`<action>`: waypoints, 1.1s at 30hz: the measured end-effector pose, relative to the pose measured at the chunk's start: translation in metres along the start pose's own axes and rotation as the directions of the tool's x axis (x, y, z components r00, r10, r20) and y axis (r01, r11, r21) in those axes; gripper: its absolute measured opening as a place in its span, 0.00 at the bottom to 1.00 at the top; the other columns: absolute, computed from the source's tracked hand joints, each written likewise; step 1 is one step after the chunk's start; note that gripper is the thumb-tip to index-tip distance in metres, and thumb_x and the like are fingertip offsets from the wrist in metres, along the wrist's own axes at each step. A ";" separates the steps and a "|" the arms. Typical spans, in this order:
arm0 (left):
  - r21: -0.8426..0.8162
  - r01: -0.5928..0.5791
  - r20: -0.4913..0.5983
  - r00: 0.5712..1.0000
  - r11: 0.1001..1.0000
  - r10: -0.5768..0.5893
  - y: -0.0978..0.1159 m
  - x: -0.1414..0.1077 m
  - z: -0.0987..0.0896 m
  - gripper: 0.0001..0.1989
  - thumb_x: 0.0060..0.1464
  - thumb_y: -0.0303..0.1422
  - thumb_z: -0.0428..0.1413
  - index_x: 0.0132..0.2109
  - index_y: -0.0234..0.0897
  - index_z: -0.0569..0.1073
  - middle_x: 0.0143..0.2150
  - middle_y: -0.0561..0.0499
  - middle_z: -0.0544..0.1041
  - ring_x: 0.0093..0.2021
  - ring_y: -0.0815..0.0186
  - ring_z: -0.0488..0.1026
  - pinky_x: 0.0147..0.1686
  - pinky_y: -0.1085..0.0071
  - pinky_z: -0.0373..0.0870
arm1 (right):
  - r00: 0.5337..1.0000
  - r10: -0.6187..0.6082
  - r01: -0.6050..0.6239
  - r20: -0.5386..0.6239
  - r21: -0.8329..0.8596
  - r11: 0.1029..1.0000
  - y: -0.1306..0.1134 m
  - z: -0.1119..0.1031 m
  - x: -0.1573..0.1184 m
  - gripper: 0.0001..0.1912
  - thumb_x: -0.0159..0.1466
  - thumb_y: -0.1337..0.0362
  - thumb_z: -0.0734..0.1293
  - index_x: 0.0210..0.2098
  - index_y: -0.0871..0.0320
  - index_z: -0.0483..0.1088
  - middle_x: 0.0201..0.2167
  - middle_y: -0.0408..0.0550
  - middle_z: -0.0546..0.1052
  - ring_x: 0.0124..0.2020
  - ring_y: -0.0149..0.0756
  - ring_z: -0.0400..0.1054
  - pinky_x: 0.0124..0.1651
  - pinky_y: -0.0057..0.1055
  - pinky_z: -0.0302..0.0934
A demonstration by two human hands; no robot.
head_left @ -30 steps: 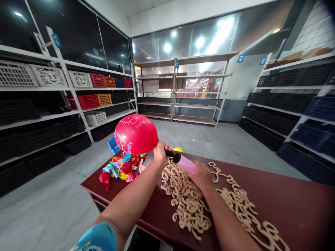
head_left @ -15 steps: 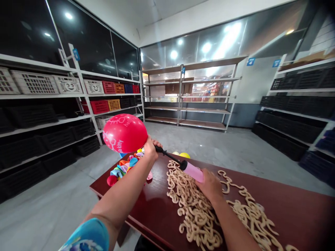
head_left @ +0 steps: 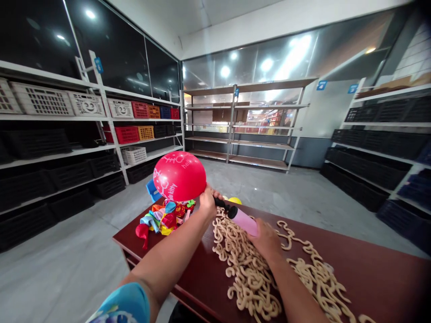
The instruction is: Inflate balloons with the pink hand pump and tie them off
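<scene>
A red, inflated balloon point(head_left: 180, 176) with pale printed lettering is at the centre left, above the table. My left hand point(head_left: 208, 201) is closed around its neck, where it meets the black end of a hand pump; the join itself is hidden by the fingers. Around the pink barrel of the balloon pump point(head_left: 244, 222), my right hand point(head_left: 267, 240) is wrapped. Only a short stretch of black shaft shows between the two hands. Below and left of my left hand lies a heap of flat, colourful balloons point(head_left: 164, 219).
Beige curled strands point(head_left: 245, 269) are piled on the dark red table point(head_left: 377, 269), with more to the right. A yellow round thing point(head_left: 235, 200) shows past the far edge, and a blue object point(head_left: 153, 190) behind the left end. Shelves with crates point(head_left: 126, 134) line the walls.
My left hand and the red balloon have moved right, closer to my right hand. Less of the pump's black shaft shows between the hands. The camera view has shifted slightly.
</scene>
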State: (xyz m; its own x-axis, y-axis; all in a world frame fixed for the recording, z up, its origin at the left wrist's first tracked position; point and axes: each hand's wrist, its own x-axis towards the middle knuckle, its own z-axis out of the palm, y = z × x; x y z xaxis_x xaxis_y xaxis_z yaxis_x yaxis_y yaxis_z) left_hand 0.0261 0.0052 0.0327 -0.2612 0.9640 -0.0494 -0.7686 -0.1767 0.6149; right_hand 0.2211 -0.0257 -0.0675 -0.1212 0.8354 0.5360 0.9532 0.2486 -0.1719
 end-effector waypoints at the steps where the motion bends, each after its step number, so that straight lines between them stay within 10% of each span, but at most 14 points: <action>1: 0.003 -0.022 0.007 1.000 1.000 0.022 0.012 0.004 0.000 0.24 0.46 0.49 0.53 0.21 0.38 0.50 0.15 0.58 0.52 0.14 0.73 0.56 0.18 0.72 0.59 | 1.000 -0.001 0.001 -0.005 0.003 1.000 0.000 0.000 0.000 0.15 0.51 0.64 0.64 0.39 0.58 0.64 0.31 0.47 0.72 0.35 0.39 0.66 0.37 0.31 0.53; 8: 0.042 -0.134 -0.001 0.991 0.990 0.134 0.080 0.024 -0.003 0.23 0.49 0.47 0.52 0.22 0.38 0.50 0.15 0.59 0.52 0.14 0.73 0.55 0.18 0.71 0.60 | 0.999 -0.015 0.016 -0.048 0.019 1.000 0.002 -0.001 0.001 0.14 0.52 0.66 0.63 0.39 0.57 0.64 0.31 0.47 0.72 0.35 0.39 0.65 0.37 0.31 0.53; 22: -0.008 0.025 -0.014 1.000 1.000 -0.025 -0.027 -0.006 0.000 0.24 0.48 0.50 0.51 0.20 0.38 0.50 0.15 0.58 0.53 0.15 0.72 0.57 0.18 0.72 0.58 | 1.000 -0.010 0.010 0.000 -0.014 1.000 0.007 0.009 -0.002 0.15 0.50 0.61 0.66 0.38 0.56 0.64 0.31 0.47 0.72 0.35 0.40 0.66 0.36 0.31 0.53; 33: 0.002 -0.083 -0.024 0.996 0.997 0.083 0.032 0.014 -0.007 0.24 0.47 0.47 0.53 0.22 0.38 0.49 0.15 0.59 0.51 0.14 0.73 0.55 0.19 0.72 0.59 | 0.999 -0.001 0.001 -0.032 0.016 1.000 0.006 0.005 0.001 0.15 0.50 0.64 0.65 0.38 0.57 0.65 0.30 0.46 0.71 0.34 0.38 0.65 0.36 0.31 0.53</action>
State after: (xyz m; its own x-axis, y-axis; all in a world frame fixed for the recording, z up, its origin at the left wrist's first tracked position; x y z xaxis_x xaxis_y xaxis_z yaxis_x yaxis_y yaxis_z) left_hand -0.0057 0.0117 0.0463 -0.3377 0.9411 -0.0168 -0.7431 -0.2556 0.6185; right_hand 0.2258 -0.0211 -0.0724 -0.1131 0.8193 0.5621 0.9484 0.2577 -0.1847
